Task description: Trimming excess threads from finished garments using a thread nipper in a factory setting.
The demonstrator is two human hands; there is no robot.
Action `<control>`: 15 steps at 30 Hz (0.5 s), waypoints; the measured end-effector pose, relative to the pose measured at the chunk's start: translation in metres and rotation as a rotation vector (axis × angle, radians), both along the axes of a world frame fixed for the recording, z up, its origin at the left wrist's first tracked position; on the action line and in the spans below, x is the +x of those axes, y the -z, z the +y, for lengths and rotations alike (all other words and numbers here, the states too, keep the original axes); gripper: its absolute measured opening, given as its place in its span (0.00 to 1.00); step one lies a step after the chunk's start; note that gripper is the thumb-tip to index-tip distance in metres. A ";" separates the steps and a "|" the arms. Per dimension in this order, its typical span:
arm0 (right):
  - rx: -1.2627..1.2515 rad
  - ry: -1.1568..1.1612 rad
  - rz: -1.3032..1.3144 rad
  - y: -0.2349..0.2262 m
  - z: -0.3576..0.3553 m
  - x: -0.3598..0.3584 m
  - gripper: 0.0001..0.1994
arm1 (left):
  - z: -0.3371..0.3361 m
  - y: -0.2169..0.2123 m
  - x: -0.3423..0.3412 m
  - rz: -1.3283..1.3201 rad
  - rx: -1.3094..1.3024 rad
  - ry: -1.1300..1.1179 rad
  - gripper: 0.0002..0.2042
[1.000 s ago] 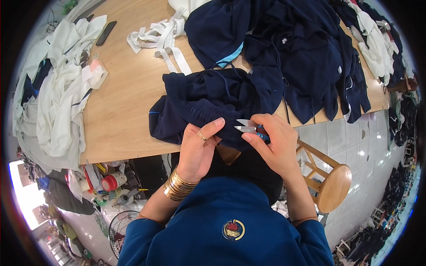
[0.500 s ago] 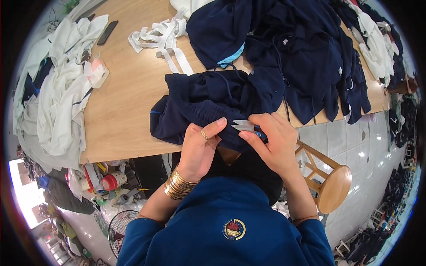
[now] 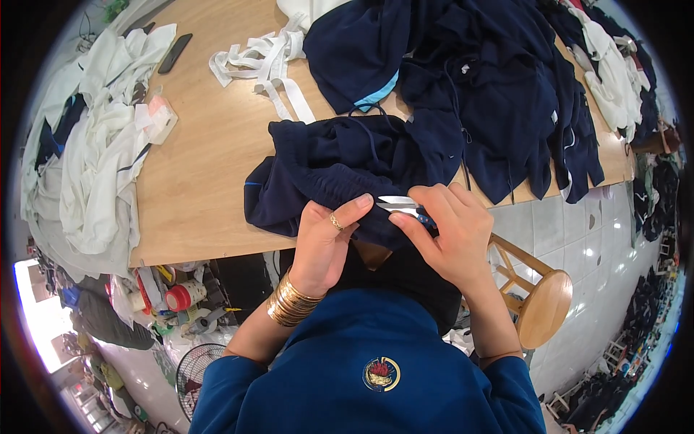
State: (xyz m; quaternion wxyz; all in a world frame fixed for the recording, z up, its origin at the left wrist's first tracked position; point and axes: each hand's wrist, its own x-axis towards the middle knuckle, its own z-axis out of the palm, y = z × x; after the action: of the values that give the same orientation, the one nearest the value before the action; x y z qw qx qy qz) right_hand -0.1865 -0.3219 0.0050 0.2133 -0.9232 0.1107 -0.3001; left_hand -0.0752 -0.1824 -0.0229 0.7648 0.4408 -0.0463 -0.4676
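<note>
A navy garment [image 3: 361, 155] with a gathered elastic waistband and a drawstring lies bunched at the table's near edge. My left hand [image 3: 329, 239], with a ring and gold bangles, pinches the waistband's near side between thumb and fingers. In my right hand [image 3: 452, 228] is a pair of small thread snips [image 3: 397, 204] with blue handles. Their blades point left, close to my left thumb tip and over the waistband. Any thread between the blades is too small to make out.
More navy garments [image 3: 499, 94] are heaped at the far right of the wooden table [image 3: 195, 188]. White straps [image 3: 264, 61] lie at the back. White garments [image 3: 101, 159] and a dark phone [image 3: 175, 53] are on the left. A wooden stool [image 3: 543, 307] stands at right, a fan [image 3: 195, 372] below left.
The snips' blades have drawn closer together, and my right hand has shifted slightly to the right. My left hand keeps its pinch on the waistband.
</note>
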 end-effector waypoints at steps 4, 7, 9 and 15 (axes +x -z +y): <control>-0.026 0.015 0.023 0.000 0.000 -0.001 0.12 | -0.002 -0.004 -0.001 -0.020 0.023 -0.032 0.06; -0.017 0.036 0.025 -0.001 0.000 -0.001 0.11 | -0.002 -0.004 -0.002 -0.019 0.022 -0.047 0.06; -0.006 0.050 0.016 -0.002 0.000 -0.002 0.11 | -0.003 -0.005 -0.001 -0.022 0.022 -0.054 0.06; -0.021 0.039 0.039 -0.004 0.000 -0.002 0.10 | -0.002 -0.002 0.000 -0.022 0.025 -0.051 0.07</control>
State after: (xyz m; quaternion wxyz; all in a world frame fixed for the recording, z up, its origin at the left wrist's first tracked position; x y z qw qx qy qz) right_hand -0.1886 -0.3220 0.0091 0.1955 -0.9287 0.1297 -0.2871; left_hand -0.0755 -0.1845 -0.0206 0.7704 0.4566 -0.0377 -0.4434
